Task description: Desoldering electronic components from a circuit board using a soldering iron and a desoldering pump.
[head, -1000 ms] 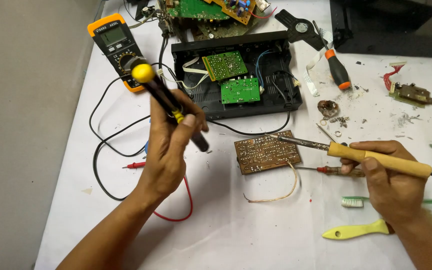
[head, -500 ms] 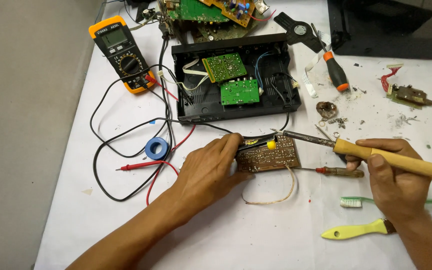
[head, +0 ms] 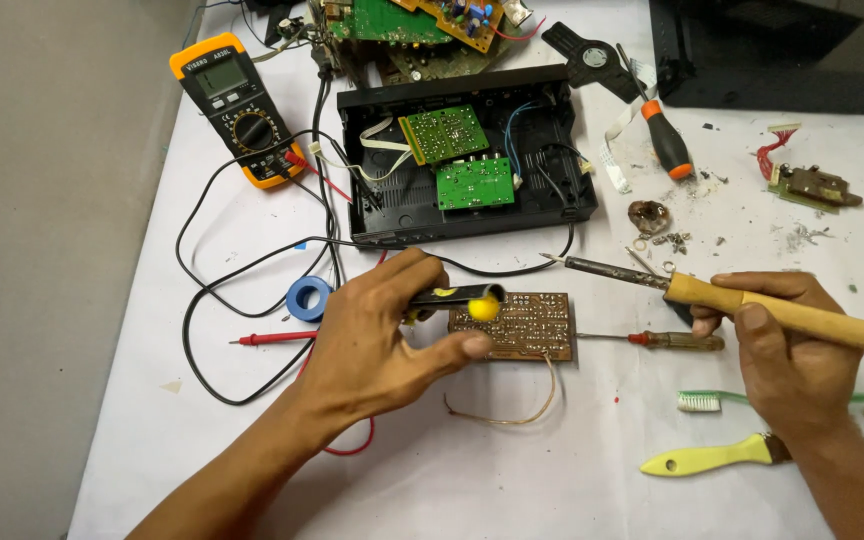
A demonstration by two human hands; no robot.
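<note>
While the left hand [head: 377, 345] is clenched around a black tool with a yellow tip [head: 467, 298], that tool is laid nearly level, its tip pointed right onto the brown circuit board [head: 527, 325], just past the fingertips. The soldering iron [head: 722, 295] is grasped at its wooden handle by the right hand [head: 787, 350]; its long axis runs left and slightly upward, the metal tip held well beyond the fingers, above the board's right end.
</note>
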